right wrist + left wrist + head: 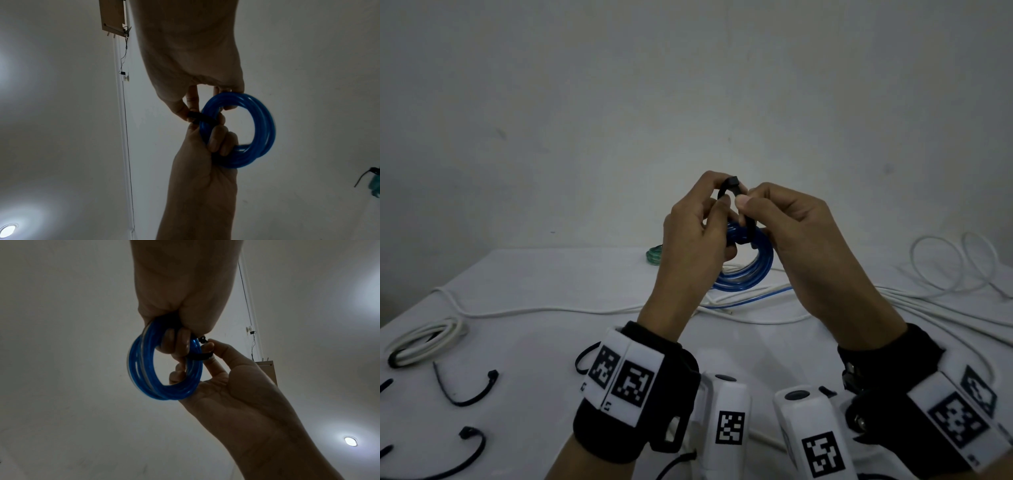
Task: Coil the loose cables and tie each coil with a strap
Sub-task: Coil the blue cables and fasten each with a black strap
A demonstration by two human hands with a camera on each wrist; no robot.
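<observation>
From the head view, both hands are raised above the counter [551, 281], the left hand [695, 233] gripping the blue coil [750, 263] and the right hand [801, 240] pinching the black strap [734, 186] looped over its top. The left wrist view shows left fingers [180, 344] hooked through the coil. The right wrist view shows the strap crossing the strands

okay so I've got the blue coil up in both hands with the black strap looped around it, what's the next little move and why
Probably pull the black strap snug with the right hand. The strap arches loosely above the blue coil, not yet tight, while the left hand grips the coil's turns together.
</observation>
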